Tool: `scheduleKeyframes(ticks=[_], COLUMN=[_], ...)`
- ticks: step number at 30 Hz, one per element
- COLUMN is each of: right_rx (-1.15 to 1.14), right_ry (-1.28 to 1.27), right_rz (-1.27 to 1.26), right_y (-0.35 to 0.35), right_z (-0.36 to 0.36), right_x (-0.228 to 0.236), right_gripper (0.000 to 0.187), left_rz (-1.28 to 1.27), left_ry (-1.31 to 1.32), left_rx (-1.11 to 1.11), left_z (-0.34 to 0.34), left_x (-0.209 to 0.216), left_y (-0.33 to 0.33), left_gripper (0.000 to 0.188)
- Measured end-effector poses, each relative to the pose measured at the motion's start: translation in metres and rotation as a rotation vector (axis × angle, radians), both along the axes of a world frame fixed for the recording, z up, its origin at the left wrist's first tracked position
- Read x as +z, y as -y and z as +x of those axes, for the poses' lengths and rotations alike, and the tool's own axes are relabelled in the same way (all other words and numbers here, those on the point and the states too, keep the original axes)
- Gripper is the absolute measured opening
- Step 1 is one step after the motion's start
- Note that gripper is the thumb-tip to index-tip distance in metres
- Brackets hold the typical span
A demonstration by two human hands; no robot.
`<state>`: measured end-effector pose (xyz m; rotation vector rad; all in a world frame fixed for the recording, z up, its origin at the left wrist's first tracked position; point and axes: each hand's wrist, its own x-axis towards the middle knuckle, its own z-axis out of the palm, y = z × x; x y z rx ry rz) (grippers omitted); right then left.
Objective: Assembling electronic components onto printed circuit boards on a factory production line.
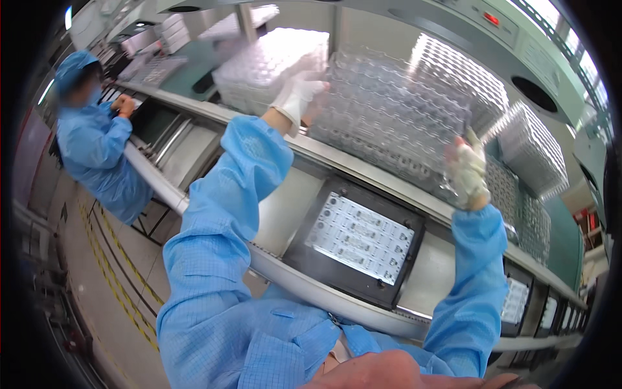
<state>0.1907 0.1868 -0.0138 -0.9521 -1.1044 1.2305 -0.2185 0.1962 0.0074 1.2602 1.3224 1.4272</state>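
A tall stack of clear plastic trays with moulded pockets is between my hands on the bench behind the conveyor. My left hand, in a white glove with bare fingertips, grips its left side. At the stack's right end, my right hand holds the edge, also in a pale glove. Parts of the fingers are hidden against the plastic. Nearer my body, a black carrier frame lies on the conveyor, with a white panel of circuit boards set in it.
More clear tray stacks stand left, behind and right. A hood with a red display overhangs the bench. The conveyor's front rail runs before me. Further carriers sit rightward. A co-worker in blue works at left.
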Motion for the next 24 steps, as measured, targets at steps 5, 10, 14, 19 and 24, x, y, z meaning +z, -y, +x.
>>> scheduleKeyframes(ticks=[5, 10, 14, 19, 24], right_rx=[-0.108, -0.053, 0.004, 0.046, 0.153], right_ry=[0.295, 0.462, 0.421, 0.464, 0.51], right_rz=[0.193, 0.262, 0.305, 0.25, 0.166], right_y=[0.022, 0.03, 0.024, 0.033, 0.054], right_z=[-0.02, -0.062, -0.115, -0.115, -0.088], right_x=[0.032, 0.045, 0.045, 0.041, 0.015], right_gripper=[0.073, 0.066, 0.063, 0.062, 0.059], left_rz=[-0.1, -0.215, 0.023, 0.082, 0.038], left_ry=[0.655, 0.432, 0.376, 0.379, 0.559], left_rx=[-0.2, -0.154, 0.028, 0.392, 0.486], left_z=[-0.036, -0.064, -0.133, -0.226, -0.251], left_x=[-0.011, 0.006, 0.022, 0.023, 0.014], left_y=[0.03, 0.101, 0.153, 0.154, 0.088], left_gripper=[0.029, 0.039, 0.042, 0.045, 0.052])
